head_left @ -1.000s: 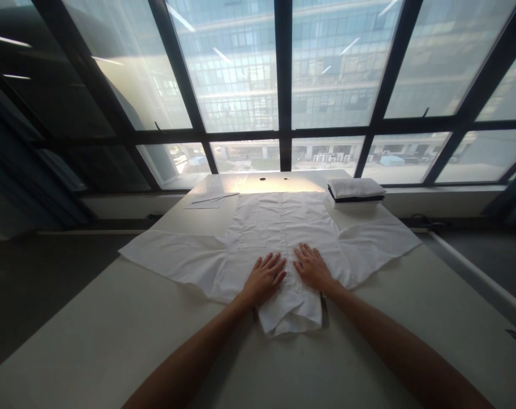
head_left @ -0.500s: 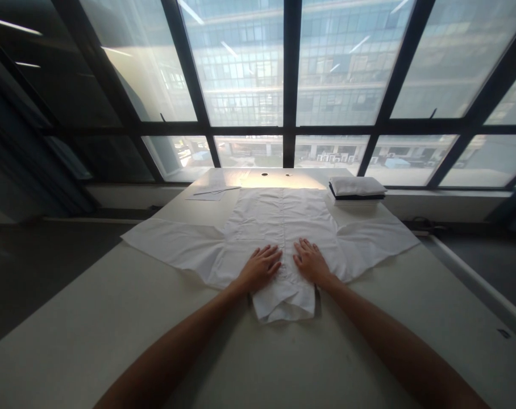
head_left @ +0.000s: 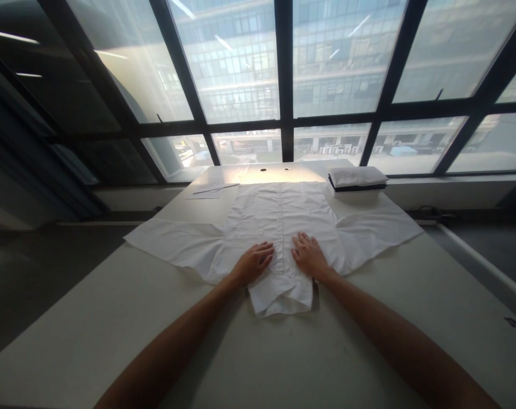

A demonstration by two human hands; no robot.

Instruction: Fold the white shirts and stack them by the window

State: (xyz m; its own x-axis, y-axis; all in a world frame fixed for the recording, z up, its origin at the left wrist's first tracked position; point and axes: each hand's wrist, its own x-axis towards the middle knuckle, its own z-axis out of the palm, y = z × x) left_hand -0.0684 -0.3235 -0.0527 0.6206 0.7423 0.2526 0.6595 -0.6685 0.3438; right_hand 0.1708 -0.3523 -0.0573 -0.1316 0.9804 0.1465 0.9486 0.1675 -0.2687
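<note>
A white button-up shirt [head_left: 279,213] lies spread on the white table [head_left: 258,363], its sleeves stretched out to both sides and its collar end toward me. The front placket runs down the middle, with slight wrinkles around it. My left hand [head_left: 254,261] rests flat on the shirt's left front, fingers pointing toward the placket. On the other side of the placket, my right hand [head_left: 309,254] lies palm down with its fingers spread. Both hands are open and press on the cloth without gripping it.
At the far right of the table sits a stack of folded clothes [head_left: 357,177], white over black. Sheets of paper [head_left: 207,192] lie at the far left. Large windows [head_left: 241,62] rise behind the table's far edge. A small dark mark [head_left: 511,322] shows near the right edge.
My left hand has slid slightly left, away from the placket. The right hand stays nearly in place. The whole view has tilted a little.
</note>
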